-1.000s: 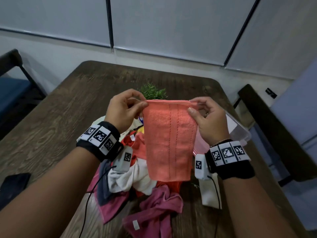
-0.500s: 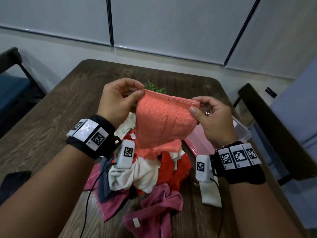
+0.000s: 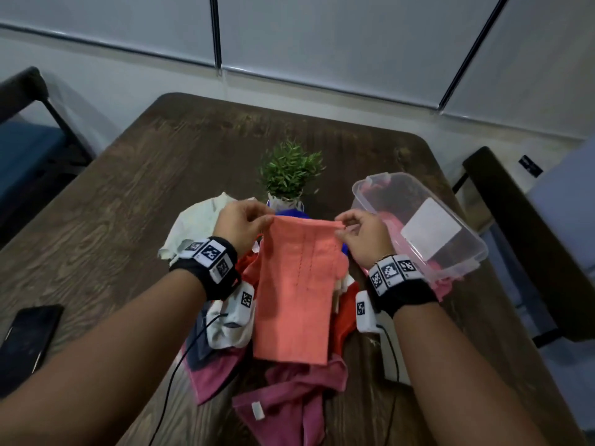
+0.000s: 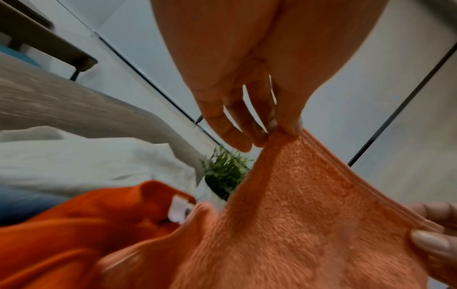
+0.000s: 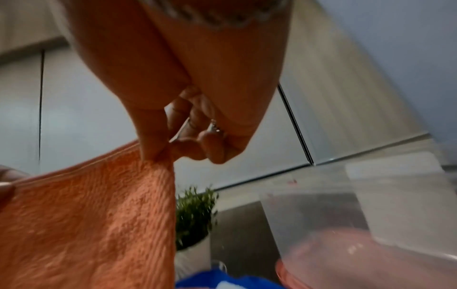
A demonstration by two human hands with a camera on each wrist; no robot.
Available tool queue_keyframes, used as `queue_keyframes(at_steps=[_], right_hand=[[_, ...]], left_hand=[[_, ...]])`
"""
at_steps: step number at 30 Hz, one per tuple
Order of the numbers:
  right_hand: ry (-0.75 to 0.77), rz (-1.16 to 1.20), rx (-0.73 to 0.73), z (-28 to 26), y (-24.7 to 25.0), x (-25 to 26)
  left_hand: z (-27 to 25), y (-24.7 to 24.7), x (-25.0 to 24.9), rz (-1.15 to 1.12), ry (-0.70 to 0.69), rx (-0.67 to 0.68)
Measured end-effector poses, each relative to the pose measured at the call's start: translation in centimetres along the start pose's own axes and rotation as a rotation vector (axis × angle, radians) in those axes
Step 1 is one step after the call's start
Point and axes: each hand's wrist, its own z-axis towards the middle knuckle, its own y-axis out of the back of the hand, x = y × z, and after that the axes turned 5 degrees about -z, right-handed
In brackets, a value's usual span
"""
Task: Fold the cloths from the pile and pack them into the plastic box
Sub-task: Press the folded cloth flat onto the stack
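1. Coral terry cloth (image 3: 297,291) hangs as a long, narrow, already-folded strip above the pile of cloths (image 3: 283,381) on the wooden table (image 3: 112,204); its lower end drapes down onto the pile rather than hanging free.

2. Left hand (image 3: 242,224) pinches one top corner between thumb and fingertips (image 4: 293,127), the other fingers loose. Right hand (image 3: 360,236) pinches the opposite corner the same way. Both grips are shallow — only the hem is caught.

3. Clear plastic box (image 3: 450,226) sits just to the right of the right hand, tilted, with pink cloth already inside and a pink lid under it.

4. Risks, as I judge them:
 - A corner could slip from so light a pinch, and the layers would fall open, undoing the fold.
 - Bringing the top edge down for the next fold while the tail lies on the pile could snag a red or white cloth beneath, or leave the halves skewed.
 - The potted plant (image 3: 291,175) stands just behind the hands — a forward swing could knock it.
 - The tilted box may rock or slide when the cloth is pressed in.
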Motion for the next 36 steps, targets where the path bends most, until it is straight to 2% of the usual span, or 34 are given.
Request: queue_keyframes(at_steps=[2, 6, 9, 11, 14, 18, 19, 20, 21, 23, 24, 25, 28, 31, 34, 36], right_hand=[[-0.034, -0.048, 0.072, -0.7, -1.2, -2.4], [-0.082, -0.127, 0.319, -4.3, -2.3, -6.2], [-0.103, -0.075, 0.505, -7.3, -3.0, -7.7], [-0.107, -0.08, 0.551, -8.6, -3.4, -8.5], [-0.127, -0.068, 0.585, -9.9, -4.2, -9.1], [-0.171, -0.103, 0.862, -10.7, -5.0, -8.3], [-0.209, -0.118, 0.854, -10.5, -5.0, -8.3], [-0.234, -0.15, 0.77, -10.1, -5.1, -8.3], [-0.253, -0.211, 0.633, -9.6, -5.2, -8.4], [-0.289, -0.259, 0.35, -8.6, -5.6, -8.3], [-0.311, -0.219, 0.281, -8.2, -6.0, -8.4], [-0.336, -0.171, 0.267, -7.9, -6.5, -8.3], [-0.378, -0.161, 0.354, -7.7, -8.6, -8.9], [-0.371, -0.113, 0.321, -8.0, -9.1, -9.2], [-0.349, 0.073, 0.269, -7.9, -8.0, -8.8], [-0.345, 0.21, 0.221, -7.5, -6.9, -8.1]], left_hand=[[-1.0, -0.3, 1.4, 0.064, 0.012, 0.098], [-3.8, -0.1, 4.7, 0.255, 0.097, 0.618], [-5.9, -0.3, 5.9, 0.285, 0.131, 0.868], [-6.7, -0.7, 5.7, 0.301, 0.12, 0.97], [-7.0, -1.4, 5.6, 0.407, 0.11, 1.04], [-7.1, -2.0, 6.3, 0.527, 0.148, 1.159], [-7.1, -2.1, 6.3, 0.523, 0.147, 1.159], [-7.0, -2.1, 6.3, 0.507, 0.129, 1.089], [-6.7, -2.0, 6.6, 0.504, 0.087, 0.936], [-6.0, -2.1, 7.5, 0.503, 0.028, 0.536], [-5.8, -2.3, 7.8, 0.502, 0.035, 0.413], [-5.6, -2.6, 8.0, 0.491, 0.064, 0.375], [-5.9, -3.9, 7.9, 0.498, 0.145, 0.448], [-5.7, -3.8, 8.1, 0.552, 0.137, 0.434], [-5.4, -2.9, 8.1, 0.443, 0.094, 0.399], [-5.3, -2.5, 7.2, 0.277, 0.092, 0.367]])
